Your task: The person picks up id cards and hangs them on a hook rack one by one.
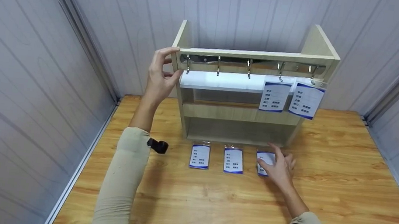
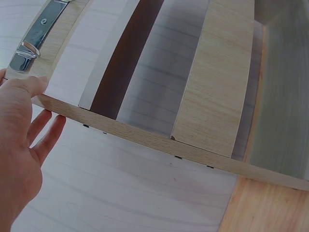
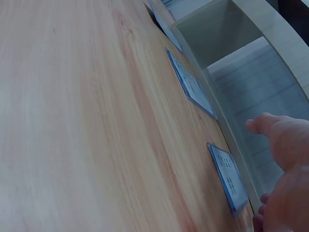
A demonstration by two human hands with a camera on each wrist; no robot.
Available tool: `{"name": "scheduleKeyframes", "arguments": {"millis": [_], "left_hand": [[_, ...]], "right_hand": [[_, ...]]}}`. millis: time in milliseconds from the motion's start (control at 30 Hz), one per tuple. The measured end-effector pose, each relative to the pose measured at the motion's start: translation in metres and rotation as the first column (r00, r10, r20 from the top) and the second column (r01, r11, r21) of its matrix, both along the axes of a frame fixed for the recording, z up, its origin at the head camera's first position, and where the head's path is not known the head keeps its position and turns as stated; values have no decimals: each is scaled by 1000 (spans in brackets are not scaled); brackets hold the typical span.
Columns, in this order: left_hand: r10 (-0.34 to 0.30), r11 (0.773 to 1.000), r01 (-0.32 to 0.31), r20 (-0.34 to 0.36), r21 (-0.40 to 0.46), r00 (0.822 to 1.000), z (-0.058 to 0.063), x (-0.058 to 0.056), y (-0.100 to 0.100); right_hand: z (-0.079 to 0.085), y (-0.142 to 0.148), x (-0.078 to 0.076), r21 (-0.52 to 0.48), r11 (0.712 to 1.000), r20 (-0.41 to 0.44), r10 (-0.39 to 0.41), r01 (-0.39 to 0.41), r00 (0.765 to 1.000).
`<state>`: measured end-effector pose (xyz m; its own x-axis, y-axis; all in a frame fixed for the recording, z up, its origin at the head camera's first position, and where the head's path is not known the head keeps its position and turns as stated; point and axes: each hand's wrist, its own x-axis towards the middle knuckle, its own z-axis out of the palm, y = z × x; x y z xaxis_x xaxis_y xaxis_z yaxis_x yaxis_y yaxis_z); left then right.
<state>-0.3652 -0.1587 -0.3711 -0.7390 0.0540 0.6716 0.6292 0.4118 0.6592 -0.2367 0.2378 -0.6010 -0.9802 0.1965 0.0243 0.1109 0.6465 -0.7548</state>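
Observation:
My left hand (image 1: 161, 72) grips the top left corner of a small wooden shelf (image 1: 238, 114), thumb on the front and fingers round the outer side panel (image 2: 116, 128). Low at the shelf's front right, my right hand (image 1: 279, 168) is held over a blue-and-white badge card (image 1: 266, 157), partly covering it. Thumb and forefinger are spread apart with nothing between them. In the right wrist view a card (image 3: 229, 181) lies flat beside that hand. Two more cards, one on the left (image 1: 199, 156) and one in the middle (image 1: 233, 160), lie in the same row.
A metal hook rail (image 1: 205, 59) runs along the shelf's top front board. From its two right hooks hang a badge card (image 1: 275, 96) and another card (image 1: 307, 101). The shelf stands on a wood-grain tabletop (image 1: 204, 209), with pale panelled walls (image 1: 94, 15) behind and at both sides.

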Motion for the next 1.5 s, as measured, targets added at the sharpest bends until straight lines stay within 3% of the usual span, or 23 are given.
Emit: {"name": "scheduleKeyframes", "arguments": {"millis": [267,633,1133,1500], "left_hand": [[-5,1000,5,5,5,1000,1,-1,0],[-10,1000,10,25,11,1000,2,2,0],[-10,1000,9,32,29,999,2,2,2],[-13,1000,12,20,28,1000,1,2,1]], "right_hand": [[-9,-4,-3,-22,1000,60,-10,12,998],[-16,-9,-3,11,998,28,-57,56,998],[-12,0,-10,21,999,107,28,-30,994],[-18,2,-12,13,995,30,95,-95,995]]}}
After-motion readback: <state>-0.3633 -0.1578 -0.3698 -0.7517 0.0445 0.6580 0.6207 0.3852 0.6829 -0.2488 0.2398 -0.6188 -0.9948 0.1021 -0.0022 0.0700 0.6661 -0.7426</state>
